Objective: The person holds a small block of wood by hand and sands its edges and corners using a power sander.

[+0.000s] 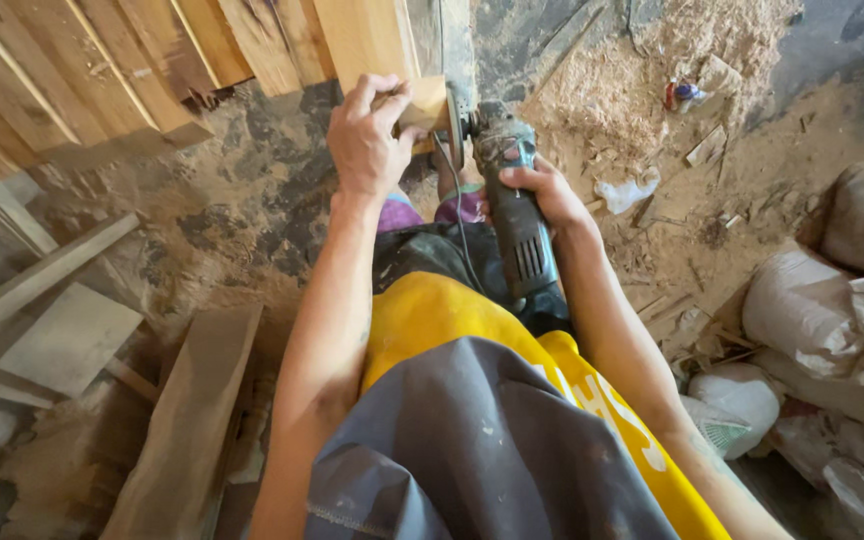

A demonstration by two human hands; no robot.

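Left hand (367, 140): I clench it on a small wood block (424, 104).
Right hand (542, 195): I grasp the angle grinder (512, 200), its disc against the block.

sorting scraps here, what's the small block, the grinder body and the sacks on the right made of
Small block: bare, unfinished pale wood, grain visible.
Grinder body: seemingly dark matte plastic with vent slots, dusty.
Sacks: probably woven plastic or cloth, whitish, creased and dirty.

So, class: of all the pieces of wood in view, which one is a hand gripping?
The small pale block in the left hand, against the grinder; other boards lie untouched.
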